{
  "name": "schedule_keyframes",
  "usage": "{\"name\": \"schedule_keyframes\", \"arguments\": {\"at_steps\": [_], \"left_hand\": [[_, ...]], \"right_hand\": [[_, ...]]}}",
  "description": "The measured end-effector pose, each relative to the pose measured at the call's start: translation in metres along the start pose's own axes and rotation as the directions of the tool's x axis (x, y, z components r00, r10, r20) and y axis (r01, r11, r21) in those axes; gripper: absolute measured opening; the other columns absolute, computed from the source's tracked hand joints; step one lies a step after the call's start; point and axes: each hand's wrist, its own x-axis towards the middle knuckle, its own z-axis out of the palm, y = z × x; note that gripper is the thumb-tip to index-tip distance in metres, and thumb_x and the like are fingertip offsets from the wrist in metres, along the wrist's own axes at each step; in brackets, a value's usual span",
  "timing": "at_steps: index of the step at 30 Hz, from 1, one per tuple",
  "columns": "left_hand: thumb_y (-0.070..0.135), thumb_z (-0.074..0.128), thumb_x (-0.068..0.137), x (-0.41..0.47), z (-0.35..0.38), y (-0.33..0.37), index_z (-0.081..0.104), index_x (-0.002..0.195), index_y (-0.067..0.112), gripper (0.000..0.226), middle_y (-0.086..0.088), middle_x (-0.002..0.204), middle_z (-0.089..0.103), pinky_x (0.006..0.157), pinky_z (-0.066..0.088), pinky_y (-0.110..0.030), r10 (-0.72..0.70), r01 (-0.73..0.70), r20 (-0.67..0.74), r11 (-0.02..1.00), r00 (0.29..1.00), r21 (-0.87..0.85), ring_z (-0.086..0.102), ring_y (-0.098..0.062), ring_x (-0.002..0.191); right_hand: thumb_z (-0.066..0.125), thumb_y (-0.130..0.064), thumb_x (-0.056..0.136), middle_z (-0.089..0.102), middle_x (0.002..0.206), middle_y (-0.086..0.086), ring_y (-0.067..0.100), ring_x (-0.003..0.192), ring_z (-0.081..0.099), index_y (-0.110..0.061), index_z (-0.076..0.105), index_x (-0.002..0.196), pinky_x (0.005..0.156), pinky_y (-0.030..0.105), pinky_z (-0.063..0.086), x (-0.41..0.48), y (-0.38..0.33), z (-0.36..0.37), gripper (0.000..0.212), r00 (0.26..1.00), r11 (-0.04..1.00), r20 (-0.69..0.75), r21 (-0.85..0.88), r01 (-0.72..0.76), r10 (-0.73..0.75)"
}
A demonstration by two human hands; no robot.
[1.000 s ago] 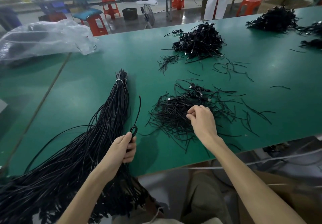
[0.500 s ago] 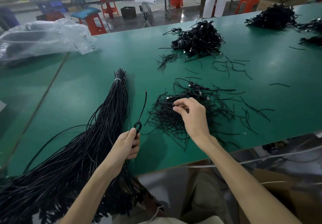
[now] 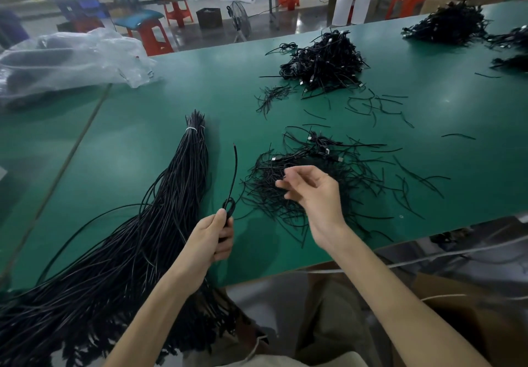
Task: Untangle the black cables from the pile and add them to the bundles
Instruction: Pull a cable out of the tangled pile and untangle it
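Note:
A tangled pile of short black cables [image 3: 343,172] lies on the green table [image 3: 200,86] in front of me. My right hand [image 3: 311,192] hovers just above its left side, fingers loosely spread, nothing plainly held. My left hand [image 3: 213,238] grips a looped black cable [image 3: 233,183] whose free end curves up over the table. A long tied bundle of black cables [image 3: 177,195] lies to the left, running from a white tie down off the table's near edge.
A second heap of black cables [image 3: 323,63] sits further back, with loose strands around it. More heaps [image 3: 448,23] lie at the far right. A clear plastic bag [image 3: 65,63] rests at the back left. Stools and a person's legs stand beyond the table.
My right hand has lifted off the pile and drawn back toward the left, its fingers spreading. My left hand has raised the looped cable slightly.

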Motion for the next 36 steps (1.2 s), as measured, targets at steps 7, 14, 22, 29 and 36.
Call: {"name": "schedule_keyframes", "arguments": {"at_steps": [7, 14, 22, 29, 36], "left_hand": [[0.05, 0.048, 0.104, 0.001, 0.021, 0.002, 0.057, 0.085, 0.018, 0.039, 0.001, 0.071, 0.023, 0.044, 0.025, -0.021, 0.11, -0.101, 0.09, 0.991, 0.99, -0.09, 0.019, -0.013, 0.055], [0.051, 0.046, 0.105, -0.011, 0.022, 0.008, 0.065, 0.088, 0.022, 0.039, 0.0, 0.074, 0.019, 0.046, 0.027, -0.019, 0.182, -0.177, 0.125, 0.983, 0.975, -0.056, 0.016, -0.015, 0.059], [0.041, 0.038, 0.11, -0.017, 0.026, 0.016, 0.057, 0.088, 0.012, 0.041, -0.006, 0.076, 0.019, 0.047, 0.027, -0.021, 0.185, -0.186, 0.046, 0.983, 0.982, 0.013, 0.02, -0.014, 0.058], [0.037, 0.038, 0.111, -0.018, 0.022, 0.015, 0.057, 0.084, 0.016, 0.04, 0.004, 0.066, 0.027, 0.045, 0.026, -0.02, 0.155, -0.16, 0.054, 0.982, 0.987, 0.104, 0.023, -0.012, 0.053], [0.046, 0.054, 0.097, -0.02, 0.006, 0.02, 0.067, 0.08, 0.023, 0.031, 0.007, 0.068, 0.035, 0.044, 0.027, -0.019, 0.046, -0.05, 0.24, 0.999, 0.97, 0.01, 0.027, -0.01, 0.052]], "right_hand": [[0.078, -0.017, 0.083, 0.074, 0.09, 0.013, 0.034, 0.098, 0.075, 0.0, 0.071, 0.097, 0.077, 0.029, 0.06, -0.033, 0.014, 0.035, 0.023, 0.973, 0.99, 0.229, 0.13, -0.058, 0.027], [0.075, -0.009, 0.09, 0.075, 0.089, 0.017, 0.029, 0.091, 0.075, 0.002, 0.072, 0.098, 0.078, 0.03, 0.059, -0.048, 0.023, 0.037, 0.013, 0.991, 0.998, 0.129, 0.055, -0.035, 0.028], [0.074, -0.009, 0.093, 0.077, 0.084, 0.012, 0.015, 0.077, 0.071, -0.001, 0.073, 0.094, 0.07, 0.023, 0.055, -0.056, 0.023, 0.036, 0.008, 0.99, 0.996, 0.131, -0.07, 0.054, -0.044], [0.079, -0.026, 0.09, 0.074, 0.092, -0.005, 0.005, 0.084, 0.066, -0.017, 0.073, 0.101, 0.074, 0.021, 0.052, -0.049, 0.017, 0.017, 0.015, 0.971, 0.961, 0.24, -0.271, 0.047, 0.02], [0.079, -0.026, 0.09, 0.071, 0.111, -0.005, 0.011, 0.103, 0.064, -0.022, 0.072, 0.118, 0.089, 0.03, 0.055, -0.02, 0.001, 0.003, 0.029, 0.909, 0.951, 0.396, -0.309, -0.005, 0.133]]}}
